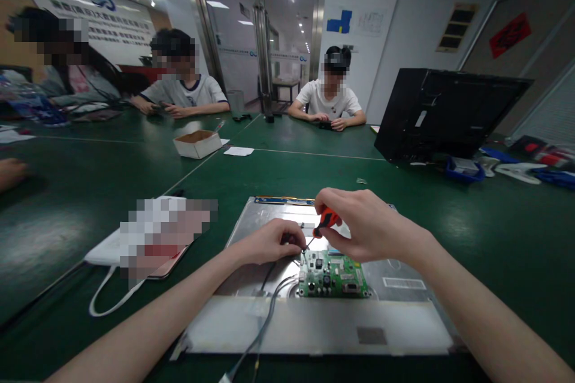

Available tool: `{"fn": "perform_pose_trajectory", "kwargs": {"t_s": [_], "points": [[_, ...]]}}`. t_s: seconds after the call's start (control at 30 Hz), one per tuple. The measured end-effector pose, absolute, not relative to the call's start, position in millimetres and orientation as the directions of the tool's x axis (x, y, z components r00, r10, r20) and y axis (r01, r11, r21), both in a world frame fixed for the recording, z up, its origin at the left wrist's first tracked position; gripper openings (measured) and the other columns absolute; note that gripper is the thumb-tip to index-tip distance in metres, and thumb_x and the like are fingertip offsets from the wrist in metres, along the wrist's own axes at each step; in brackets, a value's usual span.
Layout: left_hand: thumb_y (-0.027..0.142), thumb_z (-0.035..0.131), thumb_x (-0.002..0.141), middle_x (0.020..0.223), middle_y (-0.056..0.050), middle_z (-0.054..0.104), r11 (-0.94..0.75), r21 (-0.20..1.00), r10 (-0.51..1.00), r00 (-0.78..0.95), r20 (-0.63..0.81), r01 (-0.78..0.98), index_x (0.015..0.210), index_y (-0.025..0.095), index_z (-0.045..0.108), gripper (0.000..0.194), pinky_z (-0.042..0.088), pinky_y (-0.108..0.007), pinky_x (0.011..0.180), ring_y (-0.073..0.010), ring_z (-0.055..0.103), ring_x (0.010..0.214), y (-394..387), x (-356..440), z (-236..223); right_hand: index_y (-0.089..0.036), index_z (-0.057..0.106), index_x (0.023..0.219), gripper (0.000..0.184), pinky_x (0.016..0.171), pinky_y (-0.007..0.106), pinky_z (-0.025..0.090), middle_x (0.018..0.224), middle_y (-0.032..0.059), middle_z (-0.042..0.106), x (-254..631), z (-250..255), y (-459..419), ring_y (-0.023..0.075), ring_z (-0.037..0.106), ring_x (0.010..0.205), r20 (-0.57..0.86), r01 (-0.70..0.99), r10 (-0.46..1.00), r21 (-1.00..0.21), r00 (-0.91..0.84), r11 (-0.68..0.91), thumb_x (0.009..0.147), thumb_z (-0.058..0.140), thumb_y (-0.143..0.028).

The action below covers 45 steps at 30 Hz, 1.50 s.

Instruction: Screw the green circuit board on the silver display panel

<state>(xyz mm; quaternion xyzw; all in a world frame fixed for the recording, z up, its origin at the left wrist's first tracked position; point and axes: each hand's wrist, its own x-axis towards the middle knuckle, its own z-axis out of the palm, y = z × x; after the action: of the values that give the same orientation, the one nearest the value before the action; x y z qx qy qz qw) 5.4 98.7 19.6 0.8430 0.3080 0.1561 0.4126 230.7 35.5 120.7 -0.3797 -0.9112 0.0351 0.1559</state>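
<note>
Cables (271, 311); right hand (368, 222) grips screwdriver (328, 219) at circuit board (333, 278); left hand (277, 240): grip unclear

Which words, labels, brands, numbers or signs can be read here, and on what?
Wall sign: "大数据", probably; the rest is blurred.
Glass door: lettering too small.
Red sign: too blurred.
White label on the metal panel: too small.
Green circuit board: print too small.

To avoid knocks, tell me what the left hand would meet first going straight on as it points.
Probably the screwdriver shaft, right by the fingertips of the left hand, though depth is unclear.
</note>
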Motion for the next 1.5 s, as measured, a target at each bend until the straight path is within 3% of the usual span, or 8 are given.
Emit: {"fn": "perform_pose_trajectory", "kwargs": {"t_s": [0.2,0.43,0.6,0.77,1.03,1.2,1.33,1.5], "points": [[0.019,0.065,0.079,0.081,-0.002,0.07,-0.481,0.78,0.643,0.766,0.005,0.4,0.084,0.018,0.07,0.008,0.047,-0.028,0.072,-0.017,0.061,0.076,98,4,21,-0.019,0.052,0.106,0.018,0.058,0.025,0.032,0.09,0.0031,0.068,230,117,38,0.0138,0.059,0.069,0.262,0.69,0.716,-0.197,-0.647,0.696,0.089,0.06,-0.02],[0.018,0.066,0.081,0.082,-0.001,0.07,-0.504,0.762,0.636,0.772,0.009,0.406,0.086,0.018,0.071,0.007,0.048,-0.028,0.075,-0.0176,0.062,0.08,98,4,23,-0.02,0.056,0.097,0.02,0.055,0.025,0.028,0.08,0.0012,0.068,231,116,43,0.0132,0.057,0.062,0.274,0.713,0.707,-0.097,-0.652,0.695,0.095,0.063,-0.038],[0.018,0.066,0.08,0.082,-0.001,0.071,-0.491,0.774,0.638,0.77,0.007,0.4,0.086,0.018,0.071,0.008,0.049,-0.027,0.072,-0.0167,0.062,0.077,98,4,22,-0.018,0.053,0.103,0.016,0.057,0.025,0.033,0.092,0.0035,0.067,232,119,38,0.0126,0.056,0.067,0.278,0.672,0.688,-0.168,-0.67,0.722,0.089,0.059,-0.022],[0.019,0.065,0.08,0.081,-0.001,0.071,-0.48,0.789,0.64,0.768,0.015,0.384,0.085,0.018,0.071,0.008,0.049,-0.027,0.072,-0.0164,0.062,0.076,98,4,21,-0.018,0.052,0.106,0.019,0.057,0.025,0.032,0.094,0.004,0.068,231,117,39,0.0136,0.058,0.068,0.274,0.694,0.708,-0.164,-0.651,0.701,0.088,0.057,-0.018],[0.016,0.064,0.078,0.076,0.001,0.068,-0.47,0.789,0.646,0.763,0.002,0.396,0.083,0.018,0.07,0.008,0.045,-0.025,0.068,-0.015,0.058,0.071,97,5,22,-0.02,0.058,0.095,0.023,0.056,0.026,0.027,0.076,0.0008,0.069,232,116,45,0.0142,0.058,0.062,0.29,0.725,0.709,-0.066,-0.643,0.685,0.095,0.065,-0.042],[0.018,0.065,0.079,0.076,0.001,0.067,-0.452,0.809,0.65,0.76,0.011,0.375,0.082,0.018,0.069,0.006,0.045,-0.027,0.07,-0.0152,0.058,0.072,97,5,20,-0.017,0.056,0.104,0.016,0.058,0.025,0.033,0.095,0.0049,0.069,232,119,40,0.0142,0.06,0.071,0.297,0.666,0.675,-0.146,-0.675,0.731,0.093,0.059,-0.028],[0.019,0.066,0.078,0.078,0.0,0.068,-0.459,0.802,0.648,0.761,0.008,0.383,0.082,0.018,0.07,0.006,0.046,-0.028,0.072,-0.0165,0.06,0.075,97,5,22,-0.017,0.055,0.105,0.017,0.058,0.026,0.034,0.093,0.0041,0.069,231,119,40,0.0144,0.06,0.07,0.276,0.68,0.694,-0.159,-0.665,0.715,0.088,0.057,-0.02],[0.019,0.066,0.079,0.082,-0.002,0.069,-0.477,0.785,0.641,0.768,0.003,0.395,0.083,0.017,0.07,0.006,0.047,-0.029,0.074,-0.0179,0.061,0.078,97,5,24,-0.019,0.055,0.103,0.014,0.055,0.025,0.029,0.088,0.0024,0.071,231,116,44,0.0144,0.059,0.066,0.283,0.714,0.704,-0.083,-0.652,0.695,0.095,0.059,-0.03]]}}
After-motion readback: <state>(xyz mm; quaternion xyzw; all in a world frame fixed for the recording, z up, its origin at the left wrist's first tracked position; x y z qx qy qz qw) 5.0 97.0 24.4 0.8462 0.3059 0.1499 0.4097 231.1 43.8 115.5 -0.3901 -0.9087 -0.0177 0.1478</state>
